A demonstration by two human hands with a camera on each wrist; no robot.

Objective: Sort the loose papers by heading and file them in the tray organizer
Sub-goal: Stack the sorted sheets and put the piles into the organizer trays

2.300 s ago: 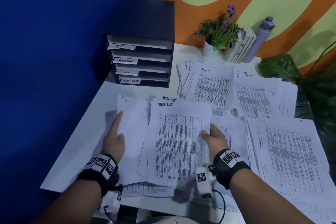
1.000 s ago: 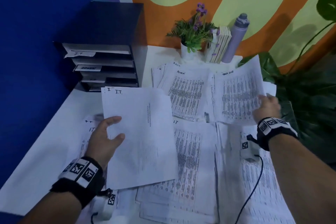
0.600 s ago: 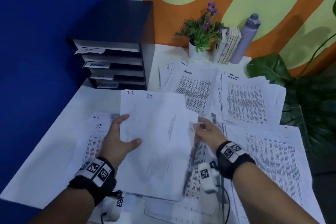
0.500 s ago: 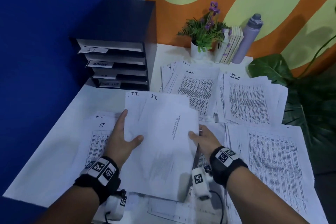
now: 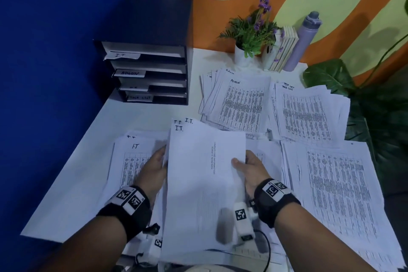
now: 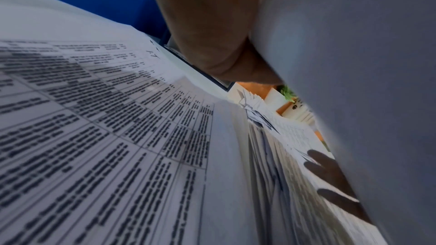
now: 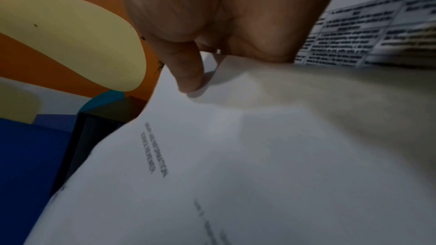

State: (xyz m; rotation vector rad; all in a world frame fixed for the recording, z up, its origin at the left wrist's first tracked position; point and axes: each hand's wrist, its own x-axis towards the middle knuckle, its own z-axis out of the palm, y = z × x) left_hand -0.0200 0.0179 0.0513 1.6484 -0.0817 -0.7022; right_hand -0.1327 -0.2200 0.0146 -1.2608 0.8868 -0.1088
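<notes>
1. Head view: I've got a small stack of I.T. sheets [image 5: 203,183] held between both hands, lifted above the white desk [image 5: 136,117]. My left hand [image 5: 153,171] grips the stack's left edge, fingers tucked behind the paper. My right hand [image 5: 250,169] pinches the right edge, thumb on top.
2. Head view, organizer: the black tray organizer [image 5: 150,51] stands at the desk's far left against the blue wall. Four slots, tagged I.T, ADMIN, one unreadable, TASK LIST. Each shows a grey tray lip; can't tell whether any papers are inside.
3. Head view, piles on the desk: an I.T pile [image 5: 130,161] under my left hand, an ADMIN pile [image 5: 240,104], a TASK LIST pile [image 5: 306,112], and a fourth pile [image 5: 337,194] at right, heading unreadable.
4. Left wrist view: thumb side of the hand [image 6: 212,25] is against the held sheets [image 6: 354,62]; the I.T pile [image 6: 106,128] lies below.
5. Right wrist view: thumb [image 7: 186,66] presses down on the top sheet [image 7: 235,156], paper curling under it.
</notes>
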